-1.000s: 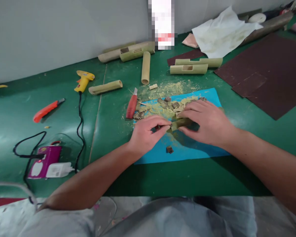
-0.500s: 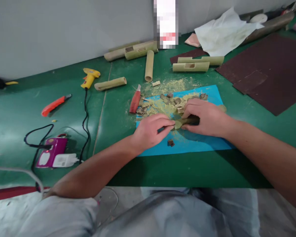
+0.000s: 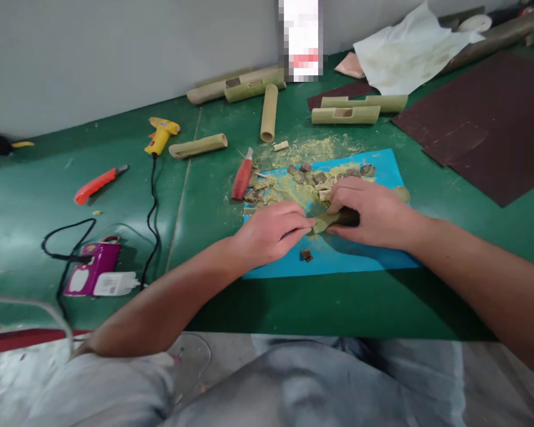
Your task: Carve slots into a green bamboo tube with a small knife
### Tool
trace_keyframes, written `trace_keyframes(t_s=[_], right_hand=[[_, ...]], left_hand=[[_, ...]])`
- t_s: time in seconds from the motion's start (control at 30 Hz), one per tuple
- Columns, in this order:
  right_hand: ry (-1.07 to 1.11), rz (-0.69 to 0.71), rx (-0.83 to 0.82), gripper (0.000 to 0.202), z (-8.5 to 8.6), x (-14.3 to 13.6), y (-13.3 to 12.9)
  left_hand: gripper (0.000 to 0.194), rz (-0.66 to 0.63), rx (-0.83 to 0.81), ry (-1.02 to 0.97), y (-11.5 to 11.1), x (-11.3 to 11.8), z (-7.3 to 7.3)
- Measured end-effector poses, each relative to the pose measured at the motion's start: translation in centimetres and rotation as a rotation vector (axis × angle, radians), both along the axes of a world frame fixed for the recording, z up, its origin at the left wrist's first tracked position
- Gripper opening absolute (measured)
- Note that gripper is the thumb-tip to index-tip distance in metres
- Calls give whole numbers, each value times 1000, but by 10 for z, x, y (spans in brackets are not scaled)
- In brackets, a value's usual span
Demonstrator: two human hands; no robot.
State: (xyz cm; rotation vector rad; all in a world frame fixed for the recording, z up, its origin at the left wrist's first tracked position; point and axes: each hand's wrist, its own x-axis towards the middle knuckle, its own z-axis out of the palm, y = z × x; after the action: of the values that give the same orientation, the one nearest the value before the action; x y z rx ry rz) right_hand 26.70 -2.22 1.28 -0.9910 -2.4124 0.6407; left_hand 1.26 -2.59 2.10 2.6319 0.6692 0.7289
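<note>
Over a blue sheet (image 3: 360,258), both hands meet at a small greenish piece (image 3: 324,223). My left hand (image 3: 273,233) is closed, its fingertips pinching the left end of that piece. My right hand (image 3: 365,213) curls round its right side, where a dark opening shows beside the palm. What the piece is exactly cannot be made out. Shavings and several dark chips (image 3: 319,178) lie on the sheet behind the hands, and a small dark chip (image 3: 306,255) sits in front of them. A red-handled knife (image 3: 242,175) lies at the sheet's left edge.
Cut bamboo tubes (image 3: 269,112) lie at the back. On the left are a yellow glue gun (image 3: 161,135), an orange cutter (image 3: 98,184) and a purple power adapter (image 3: 93,268) with cables. Dark brown sheets (image 3: 480,130) and a white cloth (image 3: 412,50) are at the right.
The view has shifted slightly. My left hand's fingertips have drawn a little left, while my right hand keeps nearly the same hold on the greenish piece.
</note>
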Motion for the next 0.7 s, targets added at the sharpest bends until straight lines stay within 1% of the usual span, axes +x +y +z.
trace_keyframes(t_s=[0.07,0.17,0.23,0.33,0.47,0.6,0.7], right_hand=[[-5,3,3,18,2,-1,-1],[-22,11,-14,15,3,-1,-2],[-14,6,-25,17,4,-2,-3],[-29,-3,-54,15,5,-2,-4],[-30,-2,-35,13,7,-2,-5],[-29,-8,-69,12,9,-2,-5],[-34,-5,-90,12,11,-3,-5]], left_hand=[[17,-13,-41,4,2,3,2],[14,1,-115,3,6,7,5],[14,-13,-146,28,7,8,8],[16,-56,-154,71,8,7,14],[21,-34,-146,67,8,8,17],[21,-56,-215,107,8,8,18],[23,-51,-243,88,9,7,19]])
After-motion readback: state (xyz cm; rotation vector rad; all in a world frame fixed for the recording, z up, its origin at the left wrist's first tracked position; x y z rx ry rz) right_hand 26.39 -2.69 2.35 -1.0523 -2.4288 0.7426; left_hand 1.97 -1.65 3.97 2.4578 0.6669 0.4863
